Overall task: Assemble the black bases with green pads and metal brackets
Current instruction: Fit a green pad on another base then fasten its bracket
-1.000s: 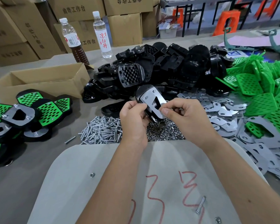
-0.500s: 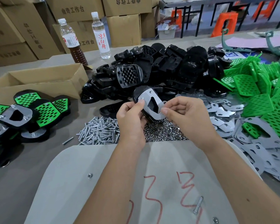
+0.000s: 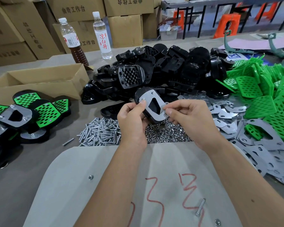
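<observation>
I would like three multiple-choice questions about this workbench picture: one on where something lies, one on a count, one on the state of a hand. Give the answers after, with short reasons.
1. Where does the pile of green pads lie?
A. on the right of the table
B. inside the cardboard box
C. on the grey board

2. How many plastic bottles stand behind the pile of black bases?
A. one
B. two
C. four

3. What does the left hand do?
A. rests flat on the table
B. holds a bottle
C. grips a black base with a metal bracket on it

Answers:
1 A: the pads are heaped at the right edge, beside the loose metal brackets.
2 B: a bottle of brown liquid and a clear bottle stand there.
3 C: its fingers curl round the held base, while the right hand pinches at the bracket's corner.
</observation>
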The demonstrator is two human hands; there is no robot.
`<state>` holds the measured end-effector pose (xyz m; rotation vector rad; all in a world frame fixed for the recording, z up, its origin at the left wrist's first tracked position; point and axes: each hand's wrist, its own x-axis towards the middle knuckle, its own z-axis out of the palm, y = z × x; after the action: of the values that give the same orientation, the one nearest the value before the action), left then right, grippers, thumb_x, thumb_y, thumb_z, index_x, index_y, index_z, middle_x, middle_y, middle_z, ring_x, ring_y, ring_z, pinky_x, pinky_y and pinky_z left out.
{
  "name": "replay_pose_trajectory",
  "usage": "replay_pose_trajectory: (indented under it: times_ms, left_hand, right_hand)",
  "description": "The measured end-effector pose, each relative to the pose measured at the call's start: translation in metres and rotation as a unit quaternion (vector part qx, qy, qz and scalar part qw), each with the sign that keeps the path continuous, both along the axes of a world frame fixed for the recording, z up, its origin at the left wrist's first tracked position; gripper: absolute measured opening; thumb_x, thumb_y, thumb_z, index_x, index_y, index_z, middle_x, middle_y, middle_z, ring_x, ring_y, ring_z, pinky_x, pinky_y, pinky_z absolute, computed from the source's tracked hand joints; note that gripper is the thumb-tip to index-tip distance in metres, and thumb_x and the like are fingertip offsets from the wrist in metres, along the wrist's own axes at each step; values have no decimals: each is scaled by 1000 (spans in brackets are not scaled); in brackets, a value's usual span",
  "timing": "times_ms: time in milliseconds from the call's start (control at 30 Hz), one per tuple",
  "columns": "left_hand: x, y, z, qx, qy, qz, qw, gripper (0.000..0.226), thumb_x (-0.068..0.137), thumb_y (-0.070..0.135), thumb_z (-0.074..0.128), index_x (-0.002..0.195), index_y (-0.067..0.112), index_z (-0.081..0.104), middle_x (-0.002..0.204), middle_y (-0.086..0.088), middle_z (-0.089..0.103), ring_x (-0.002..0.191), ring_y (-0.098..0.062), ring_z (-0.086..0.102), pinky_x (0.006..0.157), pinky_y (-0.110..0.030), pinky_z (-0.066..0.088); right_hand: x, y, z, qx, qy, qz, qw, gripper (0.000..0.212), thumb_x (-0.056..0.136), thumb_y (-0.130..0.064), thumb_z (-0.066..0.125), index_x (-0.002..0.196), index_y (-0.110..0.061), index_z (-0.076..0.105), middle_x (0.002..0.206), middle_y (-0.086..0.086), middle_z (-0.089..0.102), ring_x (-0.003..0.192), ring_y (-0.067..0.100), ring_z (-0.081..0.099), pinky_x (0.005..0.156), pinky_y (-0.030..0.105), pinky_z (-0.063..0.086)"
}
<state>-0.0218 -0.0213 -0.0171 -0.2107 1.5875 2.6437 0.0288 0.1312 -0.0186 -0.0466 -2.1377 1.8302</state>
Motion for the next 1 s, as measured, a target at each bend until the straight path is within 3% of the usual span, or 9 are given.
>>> replay_pose_trajectory:
  times_ms: [133,333,467,633,800,933,1000]
  left_hand:
    - [0,1,1,11,-5,1,1000,25,98,-2,63,79,10,53,85,-13,70,70,-23,71,71,-43,60]
    - [1,2,2,11,-4,-5,1000,7,98,-1,62,96,3,58,93,-16,73,76,-25,73,73,-46,62]
    - [0,1,2,6,-5,-5,1000,10,99,0,63,92,6,61,86,-11,74,71,-21,72,56,-32,57]
    - [2,3,0,-16,14,-16,1000,15,103,1,58,100,7,72,99,-12,77,83,-20,73,66,-33,61]
    - [1,2,1,-29,12,-10,999,20,106,3,55,97,6,72,93,-10,77,83,-20,74,75,-39,65]
    - [3,2,3,-38,9,-15,999,21,105,3,56,92,8,72,86,-5,78,79,-19,73,76,-41,64]
    - [3,1,5,-48,13,-17,999,20,104,3,58,92,8,72,86,-5,78,77,-18,74,74,-38,64]
  right_hand:
    - [0,-1,1,-2,-1,-5,1000,12,89,-5,80,87,-17,79,71,1,73,60,9,63,58,19,52]
    - [0,-4,2,29,22,-55,998,17,88,-9,83,92,-18,69,72,4,73,58,13,59,56,21,47]
    - [-1,-8,-1,81,20,-78,993,20,88,-12,83,92,-22,67,72,-1,72,61,12,61,58,20,49]
    - [-1,-8,-1,100,29,-96,990,20,88,-15,84,92,-23,66,74,-3,71,67,19,66,62,22,52]
    - [0,-11,-2,121,32,-118,985,19,86,-21,86,91,-22,67,76,-3,67,64,7,57,62,17,48]
    - [1,-10,-1,127,19,-90,988,12,90,-20,80,97,-21,70,84,2,67,72,17,60,69,23,52]
    - [1,-11,0,122,18,-77,989,10,93,-22,77,100,-22,71,86,-2,68,72,13,59,70,24,52]
